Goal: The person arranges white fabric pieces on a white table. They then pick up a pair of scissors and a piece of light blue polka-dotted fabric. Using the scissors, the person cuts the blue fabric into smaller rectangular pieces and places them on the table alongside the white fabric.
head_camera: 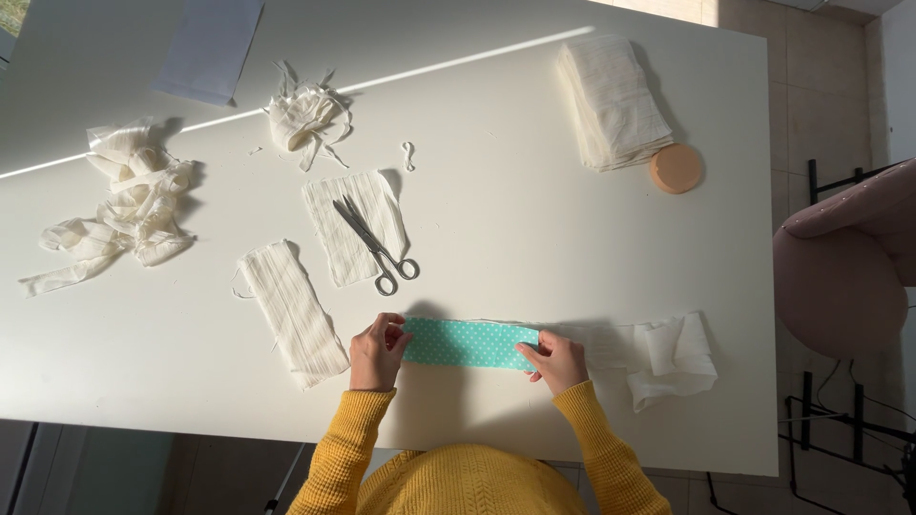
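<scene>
A teal strip of fabric with white dots (466,343) lies flat near the table's front edge. My left hand (375,353) pinches its left end and my right hand (556,360) pinches its right end. Both arms wear yellow knitted sleeves. A long white fabric strip (668,353) runs on to the right from under the teal piece, bunched at its far end. Metal scissors (374,246) rest on a cream ribbed fabric piece (353,227) just beyond my hands.
Another cream ribbed piece (294,313) lies left of my left hand. Scrap heaps sit at far left (129,205) and at the back (305,116). A folded cream stack (615,100) and a round tan disc (676,168) are back right. A pink chair (844,272) stands beside the white table (534,229).
</scene>
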